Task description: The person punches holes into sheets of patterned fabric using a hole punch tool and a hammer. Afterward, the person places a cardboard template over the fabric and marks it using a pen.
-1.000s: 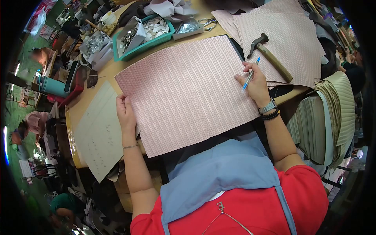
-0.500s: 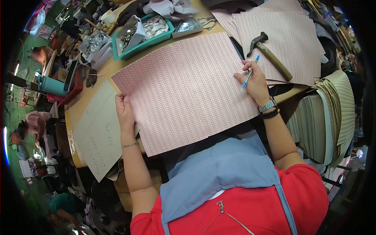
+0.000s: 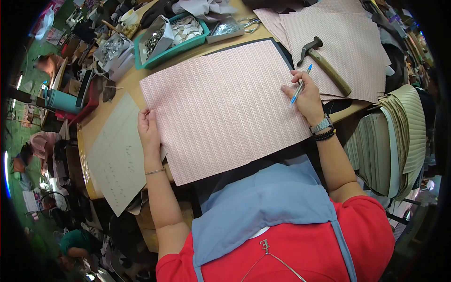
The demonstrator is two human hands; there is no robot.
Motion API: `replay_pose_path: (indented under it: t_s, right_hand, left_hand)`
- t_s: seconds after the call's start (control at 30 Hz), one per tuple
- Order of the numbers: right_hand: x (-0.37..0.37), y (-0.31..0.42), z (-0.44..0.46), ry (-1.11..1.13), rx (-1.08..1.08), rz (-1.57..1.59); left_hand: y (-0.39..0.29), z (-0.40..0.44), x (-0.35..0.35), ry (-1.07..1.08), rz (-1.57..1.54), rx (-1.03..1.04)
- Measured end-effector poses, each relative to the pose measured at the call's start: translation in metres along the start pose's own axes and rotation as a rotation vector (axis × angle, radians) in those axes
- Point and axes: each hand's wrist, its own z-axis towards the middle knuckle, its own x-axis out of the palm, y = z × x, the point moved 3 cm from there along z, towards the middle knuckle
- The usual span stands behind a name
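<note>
A large pink sheet (image 3: 221, 113) with a woven herringbone pattern spans the space before me, over the table's front edge. My left hand (image 3: 149, 130) pinches its left edge, thumb on top. At the opposite side, my right hand (image 3: 307, 96) holds a pen (image 3: 300, 85) with blue ends slantwise between its fingers. The right thumb lies over the sheet's edge; whether the fingers grip it from behind is hidden. Dark material (image 3: 280, 48) shows past the sheet's top and right edges.
A hammer (image 3: 331, 73) lies on stacked pink sheets (image 3: 357, 42) at the right. A teal tray (image 3: 145, 66) of small parts and scissors (image 3: 250, 24) sit at the back. A marked grey sheet (image 3: 117, 160) overhangs on the left. Folded cream panels (image 3: 376, 155) stand at right.
The pink sheet lies flatter, its top left corner shifted right and its top edge slightly lower in the middle. More dark material shows behind it. Both hands keep their places closely.
</note>
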Motion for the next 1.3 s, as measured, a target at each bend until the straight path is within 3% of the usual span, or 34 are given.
replay_pose_path:
  t_s: [0.1,0.3,0.7,0.8,0.9,1.0,1.07,1.13,1.3]
  right_hand:
    - [0.0,-0.001,0.001,0.007,0.006,-0.015]
    - [0.001,0.001,0.0,0.003,0.03,-0.002]
    - [-0.001,0.0,0.001,0.024,0.005,-0.01]
    - [-0.002,-0.003,0.002,0.057,0.072,0.105]
    - [-0.004,-0.007,0.002,0.044,0.021,0.126]
    - [-0.004,-0.001,0.002,0.067,0.087,0.102]
    - [-0.004,0.004,0.001,0.058,0.074,0.042]
    - [-0.001,0.004,0.001,0.052,0.06,0.026]
    - [-0.002,-0.002,0.002,0.054,0.062,0.054]
  left_hand:
    - [-0.004,-0.002,0.002,-0.018,-0.019,-0.067]
    - [-0.008,0.0,0.002,-0.134,0.038,0.046]
    - [-0.008,-0.001,0.002,-0.101,0.083,0.024]
    - [-0.012,0.001,0.0,0.012,0.209,-0.078]
    - [-0.019,0.008,0.0,0.075,0.578,-0.086]
    - [-0.074,0.006,0.044,0.162,1.17,0.284]
    - [-0.073,0.017,0.073,0.31,1.159,0.346]
    - [-0.069,0.03,0.108,0.329,1.083,0.35]
    - [-0.038,0.073,0.151,0.237,0.989,0.397]
